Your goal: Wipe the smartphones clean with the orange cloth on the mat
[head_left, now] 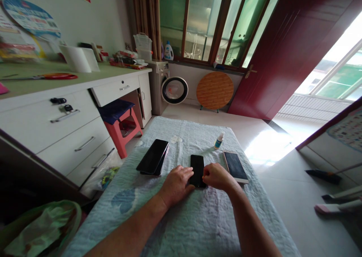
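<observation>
A black smartphone (197, 170) lies flat on the cloth-covered table, screen up, between my two hands. My left hand (177, 183) rests along its left edge, fingers stretched out and touching the phone, thumb near its lower corner. Curled up against the phone's right edge is my right hand (217, 176). A tiny orange spot shows at its fingertips, too small to name. On the left, a large black phone or tablet (154, 156) lies tilted on top of another device. To the right is a white-framed phone (235, 166), with a small spray bottle (218, 141) standing behind it.
A pale blue quilted cloth (181, 136) covers the table. At left stand a white drawer desk (65, 121) and a red stool (124, 130). A washing machine (158, 81) with its door open and a round wooden tabletop (215, 90) are beyond. A waste bin (75, 215) sits lower left.
</observation>
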### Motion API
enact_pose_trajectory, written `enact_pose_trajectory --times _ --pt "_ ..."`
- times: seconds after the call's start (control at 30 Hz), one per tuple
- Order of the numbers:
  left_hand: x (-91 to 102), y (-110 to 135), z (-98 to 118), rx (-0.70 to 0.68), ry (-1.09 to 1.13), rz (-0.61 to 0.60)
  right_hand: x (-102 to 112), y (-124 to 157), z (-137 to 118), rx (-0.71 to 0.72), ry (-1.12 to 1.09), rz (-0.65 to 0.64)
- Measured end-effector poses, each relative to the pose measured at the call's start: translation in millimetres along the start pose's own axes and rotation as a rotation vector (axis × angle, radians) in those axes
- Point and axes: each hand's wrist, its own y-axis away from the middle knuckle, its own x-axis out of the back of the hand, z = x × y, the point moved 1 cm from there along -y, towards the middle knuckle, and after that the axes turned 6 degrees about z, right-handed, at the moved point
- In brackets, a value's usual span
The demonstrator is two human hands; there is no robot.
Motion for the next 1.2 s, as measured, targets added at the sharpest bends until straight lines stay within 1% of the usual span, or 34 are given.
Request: enact_pose_trajectory --times 0.07,0.13,0.2,0.3,0.4,0.5,0.6,0.73,1.0,1.2 --pt "0.7 0 0 0.002 0.001 -0.001 0 -2 2 -0.035 -0.019 0.065" --pt "1.8 0 1 0.004 0.001 -0.003 -3 -7 5 -0.078 -0.023 0.169" --pt "2.9 0 2 -0.001 0.002 -0.002 -8 -13 8 -0.111 -0.029 0.258" --pt "4.1 0 3 -0.007 -0.001 -0.003 -19 -23 14 -0.149 -0.042 0.359" --pt "4.5 0 4 -0.003 -0.007 -0.003 -30 -31 20 -0.133 -0.070 0.448" --pt "4.3 0 4 -0.003 -0.006 0.000 -37 -37 24 -0.085 -0.128 0.506" --pt "3.7 -1 4 -0.007 -0.007 0.006 -41 -41 25 -0.050 -0.153 0.525" --pt "3.2 -1 3 -0.013 -0.008 0.012 -41 -42 23 -0.042 -0.112 0.511" --pt "5.1 -1 5 -0.004 -0.009 0.002 -30 -52 11 -0.010 0.057 0.405" --pt "5.8 -2 5 0.008 -0.010 -0.013 -30 -65 -5 0.059 0.066 0.363"
